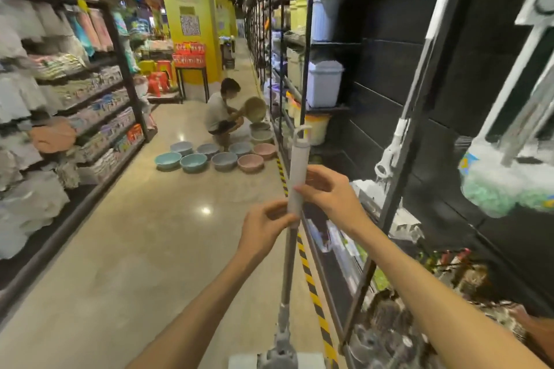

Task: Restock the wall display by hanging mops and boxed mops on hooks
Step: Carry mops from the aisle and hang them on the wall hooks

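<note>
Store aisle, view down along both forearms. Grey long-handled mop point(288, 263) stands roughly upright in front of the person, its flat head at the bottom edge of view near the floor, its pale grey plastic handle sleeve point(297, 177) topped by a white hanging loop point(300, 131).

Left hand point(263, 231): grip closed on the shaft just under the sleeve, fingers curled round it from the left.

Right hand point(326, 189): higher, thumb and fingertips pinching the sleeve from the right, palm partly open behind it.

Black slatted wall display point(449, 75) to the right, framed by black metal uprights point(398, 189). Hanging there: a white-handled mop point(419, 75) with its clamp joint low, and farther right, blurred, white mops with green-and-white fluffy heads in clear wrap point(503, 183). The held mop is apart from the display, out over the yellow-and-black hazard tape point(311, 284) on the beige polished floor point(144, 249).

Down the aisle, a crouching person point(220, 117) beside round plastic basins point(215, 156) in blue, grey and pink on the floor. Shelves of folded textiles point(60, 105) on the left.
</note>
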A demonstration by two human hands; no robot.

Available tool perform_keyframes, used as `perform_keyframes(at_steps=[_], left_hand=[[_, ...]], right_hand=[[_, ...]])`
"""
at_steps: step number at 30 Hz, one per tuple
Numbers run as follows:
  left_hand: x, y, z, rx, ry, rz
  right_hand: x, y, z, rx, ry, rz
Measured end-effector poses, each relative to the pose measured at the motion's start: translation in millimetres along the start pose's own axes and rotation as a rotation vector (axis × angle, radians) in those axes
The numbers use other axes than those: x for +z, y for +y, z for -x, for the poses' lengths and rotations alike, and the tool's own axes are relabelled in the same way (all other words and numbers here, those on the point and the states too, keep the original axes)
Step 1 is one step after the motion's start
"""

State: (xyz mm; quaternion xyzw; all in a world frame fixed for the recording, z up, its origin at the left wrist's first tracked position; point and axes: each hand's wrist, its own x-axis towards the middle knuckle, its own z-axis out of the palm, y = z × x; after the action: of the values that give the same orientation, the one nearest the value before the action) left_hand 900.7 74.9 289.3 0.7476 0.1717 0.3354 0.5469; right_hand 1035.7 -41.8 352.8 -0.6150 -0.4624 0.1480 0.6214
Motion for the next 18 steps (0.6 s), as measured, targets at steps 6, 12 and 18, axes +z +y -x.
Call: perform_keyframes(at_steps=[6, 12, 18], left_hand=[[2.9, -34.4, -155.1, 0.039, -0.089, 0.081], [21.1, -70.2, -299.0, 0.092, -0.132, 0.122], [52.7, -89.4, -430.0, 0.094, -0.236, 0.161]], right_hand=[[-18.4, 46.8, -129.1, -0.035, 0.139, 0.001], [-50.9, 98.8, -248.1, -0.053, 0.255, 0.036], [-96.3, 137.1, -351.4, -0.096, 0.355, 0.116]])
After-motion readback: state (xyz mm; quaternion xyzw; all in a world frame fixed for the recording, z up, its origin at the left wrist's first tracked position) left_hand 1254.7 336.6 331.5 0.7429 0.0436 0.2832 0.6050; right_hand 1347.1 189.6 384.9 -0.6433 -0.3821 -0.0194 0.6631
